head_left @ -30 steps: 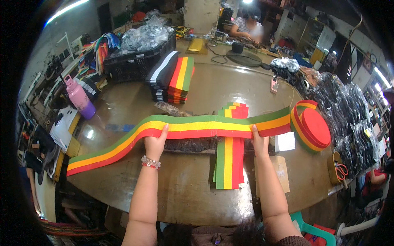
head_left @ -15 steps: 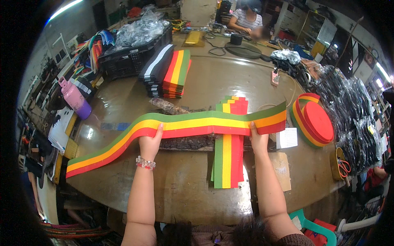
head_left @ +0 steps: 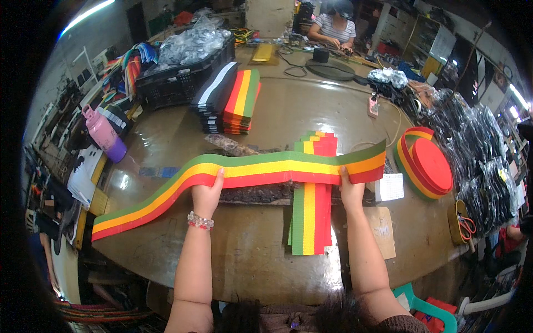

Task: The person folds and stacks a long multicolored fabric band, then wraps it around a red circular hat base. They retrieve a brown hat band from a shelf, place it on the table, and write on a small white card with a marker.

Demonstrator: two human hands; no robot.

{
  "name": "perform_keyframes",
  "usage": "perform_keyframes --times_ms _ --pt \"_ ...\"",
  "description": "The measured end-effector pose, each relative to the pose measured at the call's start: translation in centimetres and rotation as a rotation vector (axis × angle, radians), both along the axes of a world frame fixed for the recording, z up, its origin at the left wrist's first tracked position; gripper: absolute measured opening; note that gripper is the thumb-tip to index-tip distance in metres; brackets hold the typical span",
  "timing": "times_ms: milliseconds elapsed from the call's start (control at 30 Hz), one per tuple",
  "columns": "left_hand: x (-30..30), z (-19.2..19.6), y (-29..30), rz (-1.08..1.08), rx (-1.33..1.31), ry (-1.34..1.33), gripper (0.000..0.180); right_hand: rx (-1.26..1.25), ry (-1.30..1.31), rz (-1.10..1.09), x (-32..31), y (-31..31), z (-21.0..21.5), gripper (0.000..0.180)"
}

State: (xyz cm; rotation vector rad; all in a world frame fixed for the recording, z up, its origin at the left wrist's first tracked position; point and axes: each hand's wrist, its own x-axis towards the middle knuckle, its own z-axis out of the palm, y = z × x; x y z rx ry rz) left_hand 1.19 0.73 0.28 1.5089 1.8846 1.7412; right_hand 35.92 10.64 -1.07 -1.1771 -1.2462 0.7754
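A long strip of webbing (head_left: 255, 168), striped green, yellow and red, stretches sideways between my hands. My left hand (head_left: 207, 191) grips its lower red edge, thumb on top, with a beaded bracelet at the wrist. Farther right, my right hand (head_left: 351, 188) pinches the same edge near the strip's right end. The left end droops onto the table. Beneath the strip lies a stack of cut webbing pieces (head_left: 308, 222) in the same stripes, partly covered by it. A dark, worn bar (head_left: 255, 194) crosses the table behind and under the strip.
At the right stands a webbing roll (head_left: 430, 166). Two stacks of folded strips, black-and-white (head_left: 214, 94) and striped (head_left: 241, 102), stand beyond. A pink-purple bottle (head_left: 104, 133) and black crate (head_left: 183, 77) are left. Paper (head_left: 390, 187) and cardboard (head_left: 382, 230) lie near my right arm. A person (head_left: 334, 30) sits opposite.
The view has shifted very slightly. Both hands keep their hold on the strip, which has hardly moved. The person across the table has moved their hands a little.
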Motion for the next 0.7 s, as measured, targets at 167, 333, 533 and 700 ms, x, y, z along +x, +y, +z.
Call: perform_keyframes --times_ms 167,333,533,700 --pt "-0.16 -0.28 0.06 0.001 -0.005 0.015 0.022 -0.043 0.011 0.011 0.11 -0.01 -0.04 0.020" --pt "0.10 -0.10 -0.15 0.002 -0.005 -0.015 0.023 0.021 -0.005 0.033 0.05 -0.14 0.18 0.020" --pt "0.06 -0.01 -0.14 -0.005 0.005 -0.002 0.023 0.012 -0.021 0.023 -0.02 -0.33 0.49 0.019" --pt "-0.01 -0.12 -0.21 -0.010 0.012 0.004 0.023 0.003 -0.028 0.007 -0.05 -0.24 0.18 0.018"
